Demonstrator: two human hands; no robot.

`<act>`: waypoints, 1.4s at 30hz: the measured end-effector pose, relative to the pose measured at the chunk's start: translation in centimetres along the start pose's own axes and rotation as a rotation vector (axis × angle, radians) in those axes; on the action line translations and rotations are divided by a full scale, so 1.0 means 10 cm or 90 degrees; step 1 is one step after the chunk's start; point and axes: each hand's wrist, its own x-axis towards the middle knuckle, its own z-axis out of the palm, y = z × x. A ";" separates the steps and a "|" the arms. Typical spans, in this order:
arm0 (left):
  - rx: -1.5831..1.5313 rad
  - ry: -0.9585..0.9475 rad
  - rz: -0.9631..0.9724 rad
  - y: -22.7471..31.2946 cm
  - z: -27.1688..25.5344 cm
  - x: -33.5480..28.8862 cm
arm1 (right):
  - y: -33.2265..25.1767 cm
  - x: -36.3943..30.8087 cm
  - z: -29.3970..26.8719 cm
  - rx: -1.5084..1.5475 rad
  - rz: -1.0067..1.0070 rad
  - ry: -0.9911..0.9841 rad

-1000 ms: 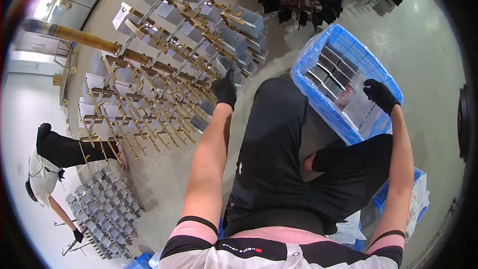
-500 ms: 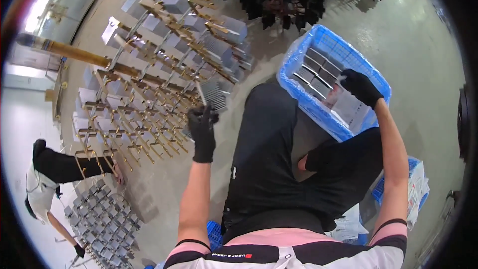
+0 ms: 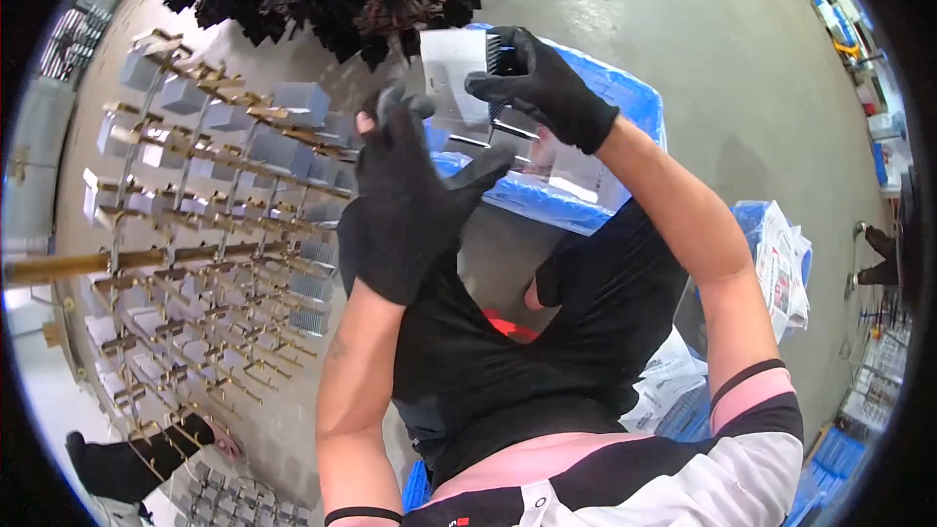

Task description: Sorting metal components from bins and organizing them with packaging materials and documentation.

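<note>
the papers (image 3: 781, 268) bear print too small to read.

Heatsink (image 3: 452, 68): smooth silvery metal, softly shiny; gloves (image 3: 405, 210): matt fabric; crate liner (image 3: 561, 212): glossy, crinkled plastic; left rack (image 3: 73, 265): dull brassy metal; trousers (image 3: 547, 371): matt cloth; right papers (image 3: 781, 263): creased; floor (image 3: 703, 49): smooth, faintly glossy

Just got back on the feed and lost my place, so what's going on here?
The gloved right hand grips a silver finned metal block, which appears over the left end of the blue crate. The gloved left hand is raised close by with its thumb spread; I can't tell whether it touches the block. On the left, a brass-coloured rack carries many grey blocks.
</note>
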 end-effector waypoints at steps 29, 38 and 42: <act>-0.004 -0.100 -0.190 -0.31 0.13 0.08 | 2.91 -0.10 0.56 -0.750 0.057 -0.202; -0.089 0.011 -0.132 -0.39 0.16 0.00 | 2.46 0.34 -0.32 -0.678 0.056 -0.156; -0.184 0.168 -0.269 -0.59 -0.24 -0.21 | 1.68 0.60 -0.61 -0.610 -0.054 -0.069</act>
